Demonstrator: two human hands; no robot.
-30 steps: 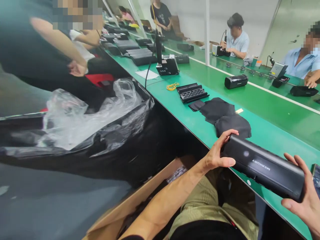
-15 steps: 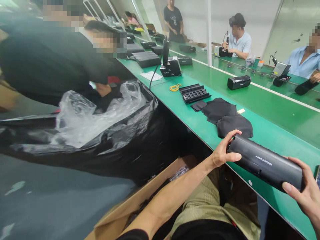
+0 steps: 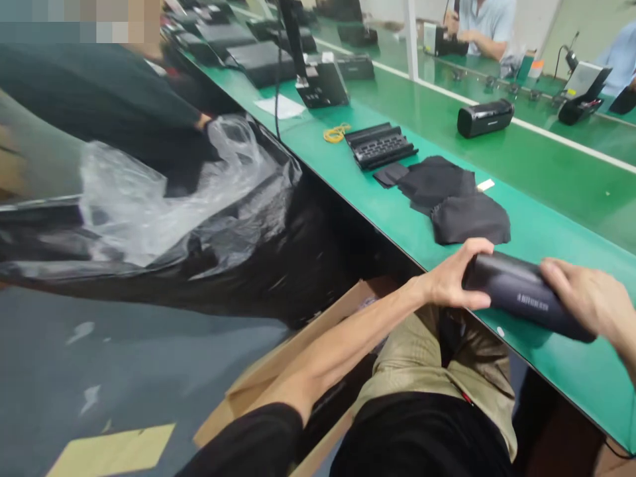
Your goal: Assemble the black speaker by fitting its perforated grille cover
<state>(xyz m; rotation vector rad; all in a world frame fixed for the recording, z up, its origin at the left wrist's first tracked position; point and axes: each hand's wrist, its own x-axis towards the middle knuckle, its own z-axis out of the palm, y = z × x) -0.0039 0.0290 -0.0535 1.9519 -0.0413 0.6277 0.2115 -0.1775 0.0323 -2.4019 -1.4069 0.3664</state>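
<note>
A black speaker housing (image 3: 521, 298) with white lettering, blurred now, is held just above the front edge of the green workbench. My left hand (image 3: 454, 275) grips its left end, thumb on the near face and fingers over the top. Across the top of its right end lies my right hand (image 3: 591, 295), wrapped over it; some of those fingers are hidden. Behind the housing sit stacked pieces of black cloth (image 3: 470, 218). A slotted black casing part (image 3: 381, 146) lies farther along the bench.
Another black speaker (image 3: 485, 119) rests across the green bench (image 3: 561, 232). Yellow rubber bands (image 3: 336, 133) and a black device (image 3: 322, 83) with a cable are farther up. To my left a co-worker's sleeve reaches over a plastic-lined black bag (image 3: 248, 258). A cardboard box (image 3: 283, 358) is beside my legs.
My right hand has moved from the housing's right end onto its top. The housing has tilted and shifted slightly. My view has tipped downward, and the co-worker's arm at left has moved.
</note>
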